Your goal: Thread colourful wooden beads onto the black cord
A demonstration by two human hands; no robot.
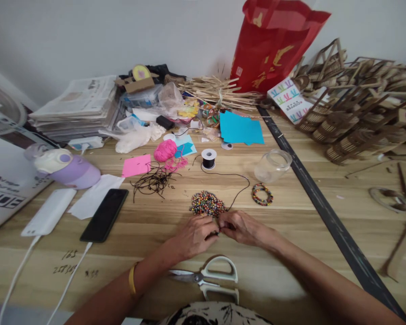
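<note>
My left hand (196, 234) and my right hand (238, 227) meet at the near edge of a pile of small multicoloured beads (208, 203). The right fingers pinch a thin black cord (242, 189), which runs back to a white spool (209, 159) wound with black cord. Curled fingertips of my left hand are pressed together close to the cord's end; what they hold is too small to make out. A finished-looking loop of strung beads (262, 194) lies right of the pile. White-handled scissors (208, 276) rest below my hands.
A glass jar (272, 166) stands right of the spool. Cut black cords (155, 179), pink yarn (165, 150) and a pink paper (136, 165) lie to the left. A phone (104, 215), power bank (49, 212) and purple bottle (67, 168) are farther left. Wooden baskets (345, 126) crowd the right.
</note>
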